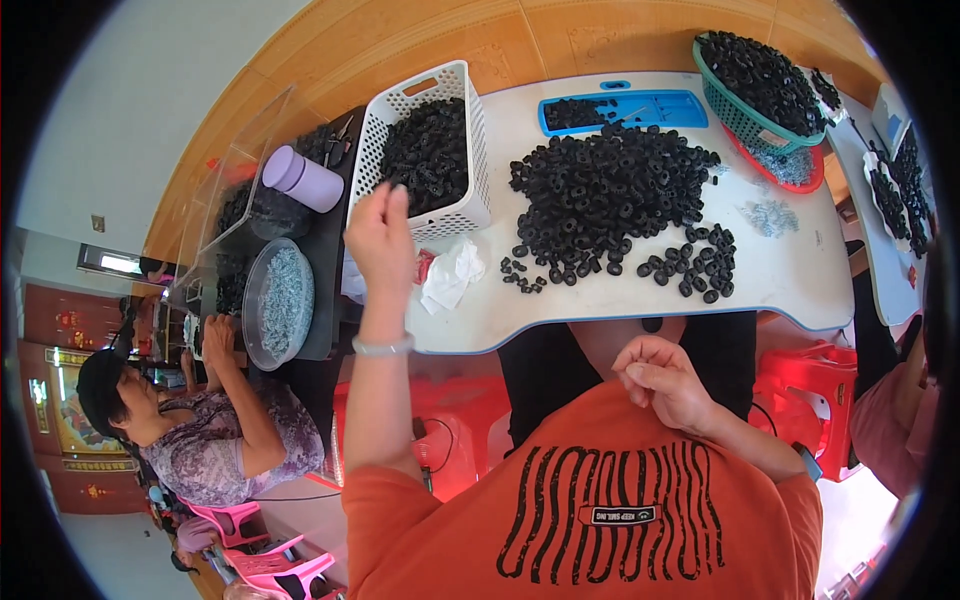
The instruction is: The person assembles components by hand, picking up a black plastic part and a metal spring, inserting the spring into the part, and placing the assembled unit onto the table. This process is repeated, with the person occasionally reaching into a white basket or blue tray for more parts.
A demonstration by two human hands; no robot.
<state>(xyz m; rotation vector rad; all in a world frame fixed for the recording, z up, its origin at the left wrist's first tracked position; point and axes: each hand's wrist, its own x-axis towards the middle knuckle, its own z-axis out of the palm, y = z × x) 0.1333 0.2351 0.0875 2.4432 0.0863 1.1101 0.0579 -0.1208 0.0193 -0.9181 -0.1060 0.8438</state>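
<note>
My left hand (pixel 380 235) is raised at the near left corner of a white perforated basket (pixel 478 150). Its fingers are closed together, and whatever they may hold is too small to make out. Small black plastic parts (pixel 430 150) fill that basket. In front of my chest, off the table's near edge, my right hand (pixel 665 382) is curled with thumb against fingers; its contents are hidden. A large heap of black ring-like parts (pixel 610 190) covers the middle of the white table (pixel 600 305). Smaller groups of black parts (pixel 692 265) lie along the heap's near side.
A blue tray (pixel 680 108) sits behind the heap. At far right, a green basket (pixel 740 110) of black parts overlaps a red basin (pixel 805 183). Crumpled tissue (pixel 452 278) lies near my left forearm. Leftward are a purple cup (pixel 305 180), a clear bowl (pixel 308 310) and a seated co-worker (pixel 230 430).
</note>
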